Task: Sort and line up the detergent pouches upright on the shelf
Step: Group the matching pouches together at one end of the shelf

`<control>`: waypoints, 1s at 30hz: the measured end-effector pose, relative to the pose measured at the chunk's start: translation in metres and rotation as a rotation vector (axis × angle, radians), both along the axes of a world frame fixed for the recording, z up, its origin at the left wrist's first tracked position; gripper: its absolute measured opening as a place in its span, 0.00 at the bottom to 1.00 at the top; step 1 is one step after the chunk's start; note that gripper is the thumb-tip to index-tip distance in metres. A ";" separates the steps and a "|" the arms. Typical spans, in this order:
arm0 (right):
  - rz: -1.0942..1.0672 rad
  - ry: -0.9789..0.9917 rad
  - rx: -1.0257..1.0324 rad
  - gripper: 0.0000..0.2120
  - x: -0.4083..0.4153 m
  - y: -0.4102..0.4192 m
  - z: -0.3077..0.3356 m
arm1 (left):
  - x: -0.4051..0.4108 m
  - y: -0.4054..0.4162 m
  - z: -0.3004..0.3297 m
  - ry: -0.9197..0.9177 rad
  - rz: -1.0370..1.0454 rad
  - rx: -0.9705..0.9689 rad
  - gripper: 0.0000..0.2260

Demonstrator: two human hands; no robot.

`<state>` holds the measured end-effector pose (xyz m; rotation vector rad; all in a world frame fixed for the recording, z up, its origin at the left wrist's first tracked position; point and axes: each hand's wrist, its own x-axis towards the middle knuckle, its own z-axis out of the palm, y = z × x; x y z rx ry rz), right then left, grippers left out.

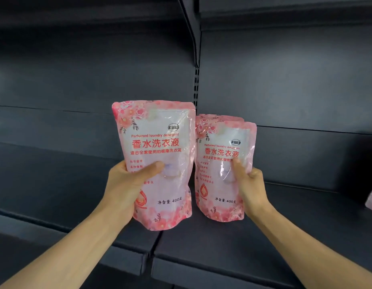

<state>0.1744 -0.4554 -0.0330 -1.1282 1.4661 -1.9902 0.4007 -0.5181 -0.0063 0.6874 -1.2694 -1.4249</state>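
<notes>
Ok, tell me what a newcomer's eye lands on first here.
Two pink floral detergent pouches, upright mid-frame against the dark shelf. The left hand grips the nearer, bigger-looking pouch; the right hand holds the pouch beside it, with another pouch's top peeking behind.

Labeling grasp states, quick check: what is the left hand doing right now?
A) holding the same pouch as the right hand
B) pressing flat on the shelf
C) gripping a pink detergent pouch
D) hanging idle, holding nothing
C: the left hand grips the larger-looking pink pouch, thumb across its front, while the right hand holds a separate pouch beside it over the shelf.
</notes>
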 end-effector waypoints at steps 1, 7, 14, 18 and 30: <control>-0.006 0.011 0.000 0.16 0.001 -0.004 -0.001 | 0.001 -0.005 -0.001 0.002 -0.011 0.002 0.22; -0.012 0.012 0.002 0.17 0.001 -0.018 -0.006 | 0.003 -0.022 -0.004 0.005 -0.036 -0.002 0.21; 0.108 0.209 0.241 0.12 -0.019 0.004 -0.010 | 0.005 -0.026 -0.008 0.028 -0.034 0.001 0.20; 0.136 0.387 0.417 0.22 -0.028 0.014 -0.020 | 0.002 -0.025 -0.010 0.039 -0.039 -0.005 0.19; 0.049 0.420 0.318 0.30 -0.027 0.015 -0.017 | -0.002 -0.016 -0.014 0.030 -0.041 0.012 0.20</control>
